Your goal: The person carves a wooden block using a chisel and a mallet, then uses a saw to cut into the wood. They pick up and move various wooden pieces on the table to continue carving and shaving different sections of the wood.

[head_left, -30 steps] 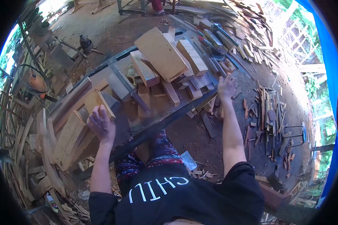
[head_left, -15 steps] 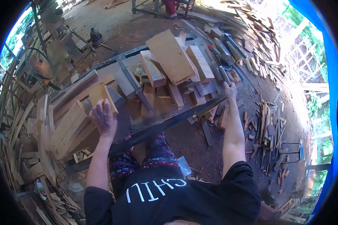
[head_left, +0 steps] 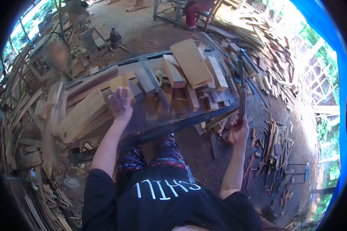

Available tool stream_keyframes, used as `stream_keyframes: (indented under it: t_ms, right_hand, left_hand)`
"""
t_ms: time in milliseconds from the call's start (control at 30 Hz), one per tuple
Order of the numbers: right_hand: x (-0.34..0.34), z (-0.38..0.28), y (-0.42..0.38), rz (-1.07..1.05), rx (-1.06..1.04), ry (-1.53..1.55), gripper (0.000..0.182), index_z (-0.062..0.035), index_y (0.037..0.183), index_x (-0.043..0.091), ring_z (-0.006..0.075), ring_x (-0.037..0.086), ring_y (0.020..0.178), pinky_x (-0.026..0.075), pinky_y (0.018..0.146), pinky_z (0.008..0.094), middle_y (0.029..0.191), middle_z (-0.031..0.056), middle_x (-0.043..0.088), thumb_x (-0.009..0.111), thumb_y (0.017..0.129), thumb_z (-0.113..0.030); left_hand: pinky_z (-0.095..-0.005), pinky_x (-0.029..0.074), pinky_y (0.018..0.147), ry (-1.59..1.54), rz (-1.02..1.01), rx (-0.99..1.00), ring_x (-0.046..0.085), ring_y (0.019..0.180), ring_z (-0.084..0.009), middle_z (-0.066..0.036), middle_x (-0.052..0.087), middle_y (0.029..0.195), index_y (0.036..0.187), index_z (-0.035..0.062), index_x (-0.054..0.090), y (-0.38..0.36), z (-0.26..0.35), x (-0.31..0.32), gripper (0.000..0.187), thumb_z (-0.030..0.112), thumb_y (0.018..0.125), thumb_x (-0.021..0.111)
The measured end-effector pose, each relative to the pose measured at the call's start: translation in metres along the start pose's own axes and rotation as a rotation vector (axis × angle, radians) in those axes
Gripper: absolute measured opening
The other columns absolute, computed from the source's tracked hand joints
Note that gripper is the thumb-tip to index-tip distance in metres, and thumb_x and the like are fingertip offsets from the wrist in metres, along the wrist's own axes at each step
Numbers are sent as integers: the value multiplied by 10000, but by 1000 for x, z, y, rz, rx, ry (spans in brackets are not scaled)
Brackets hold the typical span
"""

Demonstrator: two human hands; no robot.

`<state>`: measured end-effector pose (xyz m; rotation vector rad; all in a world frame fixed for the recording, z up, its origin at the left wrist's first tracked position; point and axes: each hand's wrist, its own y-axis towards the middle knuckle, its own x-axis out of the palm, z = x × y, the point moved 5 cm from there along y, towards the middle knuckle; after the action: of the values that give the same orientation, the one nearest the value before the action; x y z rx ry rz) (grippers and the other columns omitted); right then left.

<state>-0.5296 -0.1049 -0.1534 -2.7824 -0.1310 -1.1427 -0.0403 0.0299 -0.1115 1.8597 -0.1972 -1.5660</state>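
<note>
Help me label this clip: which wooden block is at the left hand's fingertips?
The short, yellowish block partly covered by the left hand; the long pale block lies left, greyer blocks right.

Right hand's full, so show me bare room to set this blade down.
Bare: on the bench, between the left hand, front rail and wood blocks; mostly bare ground between the trousers and scrap pile. Crowded: the bench's right half, heaped with wood blocks.

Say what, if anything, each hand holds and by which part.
Right hand: a long tool, by its near end. Left hand: on a block; grip unclear.
</note>
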Motion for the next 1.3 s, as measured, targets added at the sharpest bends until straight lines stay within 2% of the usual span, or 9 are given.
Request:
stream_keyframes:
  t_ms: [167,433,500,567,633,900,1100,1233,1300]
  right_hand:
    - [55,25,-74,-143,26,-21,417,44,1150,556,147,450,678,386,619,295,746,27,475,493,1006,-342]
    - [110,108,-116,-154,364,-7,397,24,1145,545,150,469,622,381,613,304,710,35,497,499,986,-338]
    - [119,115,-111,-176,387,-27,379,21,1130,546,141,494,620,402,597,296,707,35,513,504,982,-325]
    - [118,125,-103,-162,400,-145,386,15,1113,546,129,519,609,425,570,278,705,36,535,520,971,-343]
    - [119,133,-92,-104,430,-182,411,10,1088,548,118,530,588,437,549,261,698,36,550,550,948,-377]
    - [197,125,-24,-62,360,-699,410,-30,822,604,69,467,483,354,449,213,593,4,520,506,943,-409]
    - [273,91,15,-162,272,-1014,369,-50,713,571,63,424,426,317,410,228,538,-7,497,538,929,-347]
    - [340,75,23,-262,130,-1224,323,4,703,601,45,442,539,333,469,243,567,-20,508,623,900,-252]
    - [380,75,20,-288,89,-1285,307,25,707,619,50,454,594,375,509,254,603,-8,543,666,871,-231]
  left_hand:
    - [-447,350,900,2,-11,-10,467,1071,-290,-95,455,1167,1179,142,460,-2,-1,0,611,54,630,716]
    - [-449,335,908,-90,-7,-67,458,1073,-292,-95,448,1142,1164,135,460,3,-1,5,601,3,620,678]
    - [-460,343,916,-17,-62,-79,473,1091,-287,-96,470,1185,1178,126,483,4,-1,7,507,61,702,645]
    - [-447,332,906,-53,-25,-75,457,1078,-284,-86,452,1176,1218,136,459,3,0,5,677,92,618,769]
    - [-453,321,934,-72,-66,-74,453,1098,-283,-86,448,1210,1251,128,457,3,0,0,723,151,620,809]
    - [-464,291,992,-147,-153,3,447,1136,-278,-86,455,1230,1303,111,466,9,-12,-1,769,202,624,817]
    - [-457,368,933,-381,-235,-35,519,1056,-291,-81,533,1150,1244,122,531,46,-36,-43,673,81,618,777]
    - [-444,407,893,-601,-312,-175,537,1026,-314,-98,564,1093,1194,107,558,94,-71,-88,604,42,626,751]
    - [-451,416,883,-600,-300,-124,548,1014,-336,-119,567,1085,1184,95,558,104,-78,-104,561,52,653,736]
